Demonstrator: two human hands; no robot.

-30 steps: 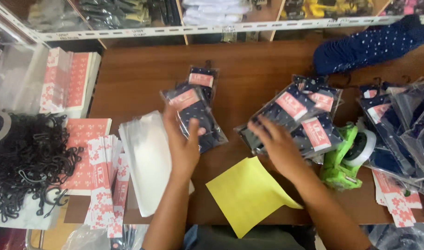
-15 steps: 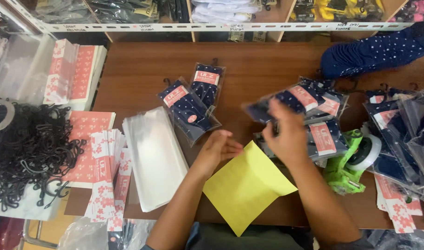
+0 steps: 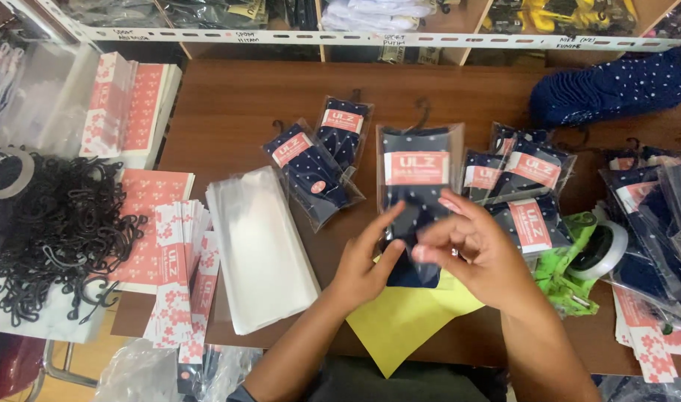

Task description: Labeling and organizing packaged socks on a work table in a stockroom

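Note:
Both my hands hold one clear packet of dark blue dotted socks (image 3: 417,186) with a red and white card band, upright above the table's middle. My left hand (image 3: 366,262) grips its lower left edge. My right hand (image 3: 471,249) pinches its lower right side. Under my hands lies a yellow sheet (image 3: 400,327). Two like packets (image 3: 314,167) lie flat to the left of the held one. A heap of packed socks (image 3: 523,186) lies to its right.
A stack of clear bags (image 3: 259,246) lies left of my hands, red and white cards (image 3: 178,275) beyond it, and black plastic hooks (image 3: 54,231) at far left. A green tape dispenser (image 3: 586,264) stands right. Loose blue socks (image 3: 616,89) lie far right on the brown table (image 3: 229,97).
My right hand lifted a packet off the right heap and brought it to the middle. My left hand left the two packets on the left and took hold of it too.

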